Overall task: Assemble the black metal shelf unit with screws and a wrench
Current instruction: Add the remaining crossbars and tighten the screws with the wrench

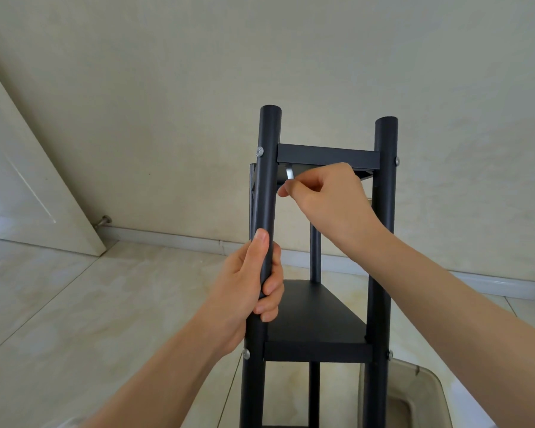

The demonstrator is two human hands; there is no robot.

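Your left hand wraps the front left post of the black shelf unit, thumb lying up along the tube and fingers curled round it. Your right hand reaches under the top shelf and pinches a small silver wrench between thumb and fingertips, its short leg pointing up toward the underside corner by that post.

The unit stands upright on the tiled floor, close in front of you, with 2 shelves in view and silver screws showing on the outer faces of the posts.

Judging by the steel tubes and panels, it is stiff and moderately heavy, but tall and narrow, so it can rock. The painted tube looks smooth and likely slick; keep that full wrap on the post, between the 2 shelves, rather than holding a shelf edge. The wrench is thin and easy to drop, so grip its long leg close to the bend.
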